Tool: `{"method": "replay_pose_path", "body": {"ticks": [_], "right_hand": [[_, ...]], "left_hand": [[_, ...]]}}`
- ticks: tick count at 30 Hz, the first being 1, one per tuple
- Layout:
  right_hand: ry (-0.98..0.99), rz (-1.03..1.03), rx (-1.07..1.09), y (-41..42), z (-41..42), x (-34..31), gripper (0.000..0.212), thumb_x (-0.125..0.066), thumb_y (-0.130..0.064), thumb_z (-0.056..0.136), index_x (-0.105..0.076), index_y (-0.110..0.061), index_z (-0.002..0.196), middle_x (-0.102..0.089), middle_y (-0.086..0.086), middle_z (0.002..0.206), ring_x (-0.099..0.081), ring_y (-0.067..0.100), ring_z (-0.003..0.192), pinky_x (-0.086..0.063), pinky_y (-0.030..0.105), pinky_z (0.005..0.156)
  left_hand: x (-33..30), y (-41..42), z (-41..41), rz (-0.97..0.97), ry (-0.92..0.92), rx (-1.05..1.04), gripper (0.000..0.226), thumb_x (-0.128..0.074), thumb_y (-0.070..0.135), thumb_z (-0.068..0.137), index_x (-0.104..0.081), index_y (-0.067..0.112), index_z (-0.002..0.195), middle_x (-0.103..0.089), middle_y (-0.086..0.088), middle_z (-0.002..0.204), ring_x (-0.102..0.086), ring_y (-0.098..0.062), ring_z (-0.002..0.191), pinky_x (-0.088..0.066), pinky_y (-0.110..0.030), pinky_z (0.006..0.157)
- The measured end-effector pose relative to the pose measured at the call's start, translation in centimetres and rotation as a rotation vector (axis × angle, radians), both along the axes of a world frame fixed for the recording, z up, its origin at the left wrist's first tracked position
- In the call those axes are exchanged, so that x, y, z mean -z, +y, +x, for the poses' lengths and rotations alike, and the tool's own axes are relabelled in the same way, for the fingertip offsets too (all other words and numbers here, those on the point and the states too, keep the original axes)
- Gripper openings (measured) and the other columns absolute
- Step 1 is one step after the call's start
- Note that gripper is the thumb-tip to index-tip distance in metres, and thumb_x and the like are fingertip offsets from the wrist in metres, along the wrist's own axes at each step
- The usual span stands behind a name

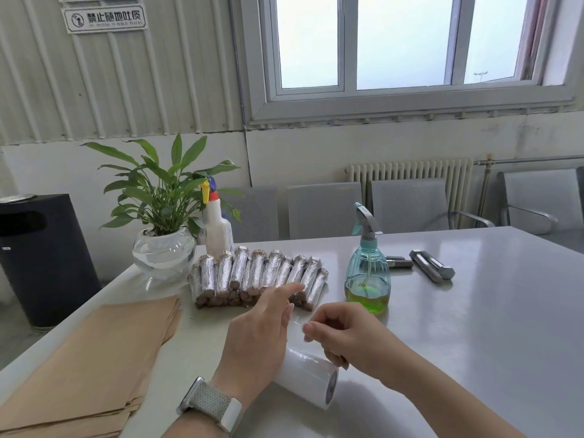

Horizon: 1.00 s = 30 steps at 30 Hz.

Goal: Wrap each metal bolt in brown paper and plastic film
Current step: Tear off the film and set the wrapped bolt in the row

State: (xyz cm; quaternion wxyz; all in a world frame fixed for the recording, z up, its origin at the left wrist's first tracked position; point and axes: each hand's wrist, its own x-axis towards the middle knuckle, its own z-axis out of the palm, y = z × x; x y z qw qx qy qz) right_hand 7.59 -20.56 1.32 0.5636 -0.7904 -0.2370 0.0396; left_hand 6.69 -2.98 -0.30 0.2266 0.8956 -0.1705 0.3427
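A roll of clear plastic film [308, 379] lies on the grey table [474, 327] just below my hands. My left hand [259, 330] hovers above its left end, fingers spread and index pointing right. My right hand [341, 335] pinches a thin edge of film between thumb and fingers, and something brown shows under its curled fingers. Several wrapped bolts [257, 279] are stacked in a pile behind my hands. A stack of brown paper sheets [94, 358] lies at the left. Bare metal bolts [431, 267] rest at the back right.
A teal spray bottle [368, 270] with green liquid stands right of the pile. A white spray bottle [218, 229] and a potted plant [164, 229] stand at the table's far left corner. Grey chairs [407, 205] line the far side. A black bin [38, 257] stands left.
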Motion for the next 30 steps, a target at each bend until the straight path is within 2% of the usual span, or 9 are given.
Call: {"method": "replay_pose_path", "body": {"ticks": [4,6,11,14,16,19,22,26,30], "right_hand": [[0.125,0.036,0.002,-0.3,-0.1,-0.4,0.020,-0.062,-0.020,0.094,-0.067,-0.006,0.080,-0.044,-0.004,0.049,-0.046,0.015,0.042,-0.035,0.024,0.041],[0.165,0.049,-0.003,-0.4,-0.1,-0.3,0.022,-0.060,-0.021,0.096,-0.067,-0.006,0.082,-0.041,-0.005,0.050,-0.045,0.014,0.040,-0.033,0.024,0.041],[0.276,0.037,-0.045,-1.4,0.4,-0.7,0.033,-0.066,-0.038,0.090,-0.068,-0.006,0.087,-0.037,-0.005,0.054,-0.046,0.017,0.045,-0.035,0.024,0.042],[0.302,-0.096,-0.109,-2.1,0.4,-1.1,0.027,-0.077,-0.038,0.081,-0.065,-0.013,0.079,-0.048,-0.003,0.059,-0.051,0.015,0.052,-0.043,0.025,0.047],[0.249,-0.138,-0.128,-2.3,0.3,-1.1,0.021,-0.078,-0.028,0.080,-0.062,-0.017,0.074,-0.055,-0.001,0.065,-0.055,0.014,0.058,-0.046,0.025,0.050],[0.155,-0.097,-0.074,-2.1,0.4,-1.0,0.018,-0.073,-0.021,0.086,-0.060,-0.018,0.074,-0.059,-0.003,0.069,-0.057,0.011,0.064,-0.049,0.026,0.055],[0.112,-0.028,-0.020,-1.8,0.6,-1.0,0.017,-0.063,-0.023,0.094,-0.064,-0.016,0.078,-0.067,-0.003,0.075,-0.059,0.010,0.067,-0.052,0.026,0.062],[0.010,-0.026,0.063,-1.6,0.7,-0.6,0.021,-0.057,-0.024,0.097,-0.065,-0.018,0.079,-0.072,-0.001,0.071,-0.065,0.013,0.070,-0.053,0.028,0.065],[-0.147,-0.044,0.167,-0.9,0.8,0.4,0.018,-0.057,-0.027,0.096,-0.063,-0.026,0.079,-0.072,-0.002,0.069,-0.068,0.020,0.073,-0.056,0.039,0.075]], "left_hand": [[0.4,-0.1,-0.1,-0.154,0.045,-0.004,0.029,-0.026,0.043,0.098,-0.043,0.044,0.121,-0.053,0.024,0.094,-0.062,-0.004,0.055,-0.048,-0.023,0.055],[0.7,0.1,0.0,-0.301,0.090,0.012,0.021,-0.033,0.039,0.099,-0.044,0.050,0.113,-0.054,0.024,0.091,-0.064,-0.002,0.056,-0.047,-0.025,0.059],[0.5,1.0,0.3,-0.497,0.115,0.060,0.023,-0.043,0.023,0.101,-0.055,0.043,0.106,-0.055,0.015,0.083,-0.066,-0.012,0.057,-0.051,-0.028,0.061],[0.2,1.2,0.0,-0.514,0.122,0.073,0.026,-0.044,0.021,0.101,-0.056,0.044,0.104,-0.054,0.015,0.080,-0.063,-0.013,0.052,-0.048,-0.019,0.057],[0.0,1.1,-0.1,-0.501,0.115,0.068,0.025,-0.045,0.023,0.100,-0.056,0.045,0.103,-0.055,0.016,0.080,-0.062,-0.012,0.050,-0.044,-0.013,0.054],[-0.2,1.0,-0.3,-0.489,0.113,0.063,0.023,-0.044,0.026,0.100,-0.056,0.045,0.103,-0.057,0.017,0.083,-0.062,-0.011,0.048,-0.044,-0.013,0.053],[-0.5,1.3,-0.3,-0.502,0.097,0.079,0.027,-0.043,0.022,0.101,-0.058,0.044,0.101,-0.056,0.014,0.081,-0.059,-0.013,0.045,-0.047,-0.019,0.052],[-1.0,1.8,-0.3,-0.550,0.124,0.080,0.033,-0.039,0.018,0.102,-0.059,0.044,0.098,-0.055,0.004,0.080,-0.061,-0.017,0.044,-0.045,-0.016,0.051],[-1.3,1.9,-0.3,-0.581,0.166,0.081,0.035,-0.038,0.017,0.102,-0.058,0.045,0.097,-0.055,-0.001,0.079,-0.062,-0.018,0.043,-0.044,-0.016,0.047]]}}
